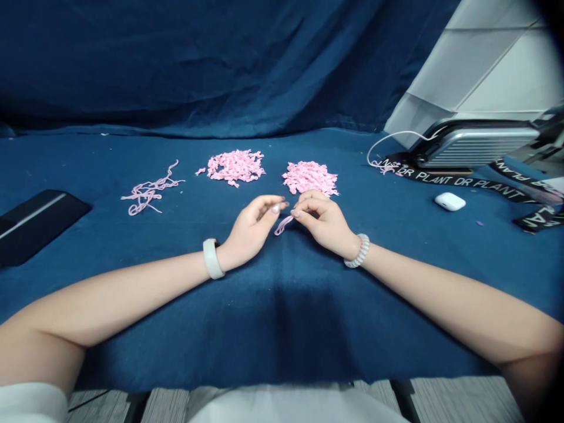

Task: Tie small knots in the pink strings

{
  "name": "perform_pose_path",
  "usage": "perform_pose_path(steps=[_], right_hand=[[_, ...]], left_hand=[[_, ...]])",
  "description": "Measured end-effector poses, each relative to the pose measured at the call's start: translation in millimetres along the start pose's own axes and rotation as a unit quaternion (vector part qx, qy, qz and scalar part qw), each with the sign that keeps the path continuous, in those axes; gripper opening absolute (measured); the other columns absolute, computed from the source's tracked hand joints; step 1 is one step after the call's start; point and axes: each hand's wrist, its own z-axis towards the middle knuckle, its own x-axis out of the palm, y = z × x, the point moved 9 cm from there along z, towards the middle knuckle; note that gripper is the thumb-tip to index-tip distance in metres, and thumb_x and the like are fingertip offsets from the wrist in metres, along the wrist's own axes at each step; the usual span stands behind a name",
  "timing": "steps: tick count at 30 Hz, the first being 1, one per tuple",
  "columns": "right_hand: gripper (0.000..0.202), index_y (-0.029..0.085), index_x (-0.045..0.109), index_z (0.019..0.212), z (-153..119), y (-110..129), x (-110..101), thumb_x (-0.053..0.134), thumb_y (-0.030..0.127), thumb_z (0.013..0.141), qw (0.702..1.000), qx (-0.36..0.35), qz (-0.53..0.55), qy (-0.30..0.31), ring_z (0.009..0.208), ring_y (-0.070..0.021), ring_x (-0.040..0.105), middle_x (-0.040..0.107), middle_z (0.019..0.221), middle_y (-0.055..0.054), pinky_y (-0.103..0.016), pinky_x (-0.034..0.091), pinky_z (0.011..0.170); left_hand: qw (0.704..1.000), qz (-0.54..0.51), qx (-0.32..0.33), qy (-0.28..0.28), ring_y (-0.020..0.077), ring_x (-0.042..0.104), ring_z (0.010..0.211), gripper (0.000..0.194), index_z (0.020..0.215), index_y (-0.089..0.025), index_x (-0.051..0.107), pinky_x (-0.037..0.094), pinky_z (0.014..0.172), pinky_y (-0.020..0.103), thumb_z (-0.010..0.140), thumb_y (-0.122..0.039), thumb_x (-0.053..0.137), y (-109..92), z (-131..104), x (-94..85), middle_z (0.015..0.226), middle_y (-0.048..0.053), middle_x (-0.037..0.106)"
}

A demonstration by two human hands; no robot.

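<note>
My right hand (325,223) pinches a looped piece of pink yarn (283,225) between thumb and fingertips, and the loop hangs toward the left. Beside it, my left hand (253,226) has its fingers curved and slightly apart, with nothing visible in them; its fingertips are close to the yarn loop. Just behind my right hand lies a pile of short pink knotted yarn pieces (311,177). A second pink yarn pile (237,166) sits behind my left hand. Further left, loose pink yarn strands (150,192) lie tangled on the blue cloth (185,329).
A black flat case (42,223) lies at the left. On the right are a white earbud case (450,201), a black lettered strap (467,182), a silver ribbed device (480,147) with a white cable, and a few yarn scraps (390,168). A blue curtain hangs behind.
</note>
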Motion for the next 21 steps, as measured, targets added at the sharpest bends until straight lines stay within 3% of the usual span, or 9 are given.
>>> perform_pose_path(steps=[3,5,12,15,21], right_hand=[[0.014,0.018,0.062,0.069,-1,3,0,0.057,0.022,0.081,1.0,-0.009,-0.006,0.005,0.078,-0.0152,0.052,0.054,0.081,-0.004,-0.031,0.042,0.074],[0.013,0.018,0.062,0.069,-1,4,0,0.057,0.021,0.081,1.0,-0.012,-0.003,0.003,0.078,-0.0151,0.052,0.054,0.081,-0.004,-0.031,0.042,0.073],[0.015,0.018,0.062,0.068,-1,7,-1,0.059,0.025,0.08,1.0,-0.006,0.004,-0.006,0.077,-0.0151,0.053,0.055,0.08,-0.004,-0.031,0.042,0.074],[0.022,0.018,0.062,0.068,1,4,-1,0.057,0.033,0.083,0.999,0.006,0.036,-0.006,0.077,-0.0151,0.053,0.055,0.079,-0.004,-0.031,0.042,0.075],[0.037,0.017,0.065,0.078,3,-16,4,0.047,0.049,0.085,0.986,0.095,0.138,0.026,0.07,-0.0136,0.052,0.057,0.076,-0.004,-0.029,0.044,0.07]], left_hand=[[0.995,0.026,-0.031,0.09,0.0092,0.061,0.083,0.038,0.108,-0.013,0.057,0.048,0.077,0.021,0.083,-0.041,0.048,2,-3,16.0,0.095,0.007,0.066],[0.992,0.037,-0.041,0.117,0.0084,0.062,0.078,0.038,0.108,-0.014,0.058,0.047,0.075,0.02,0.083,-0.041,0.048,3,-4,20.3,0.088,0.005,0.067],[0.985,0.139,-0.018,0.105,0.0069,0.056,0.062,0.04,0.067,-0.012,0.061,0.042,0.066,0.019,0.083,-0.045,0.045,-1,-3,16.4,0.068,0.002,0.065],[0.985,0.136,-0.014,0.103,0.0069,0.057,0.062,0.038,0.068,-0.012,0.06,0.042,0.065,0.018,0.084,-0.042,0.045,-2,-3,15.8,0.068,0.002,0.065],[0.988,0.12,-0.018,0.093,0.0071,0.059,0.062,0.032,0.075,-0.012,0.061,0.044,0.065,0.018,0.084,-0.04,0.046,-1,-4,13.6,0.068,0.002,0.065]])
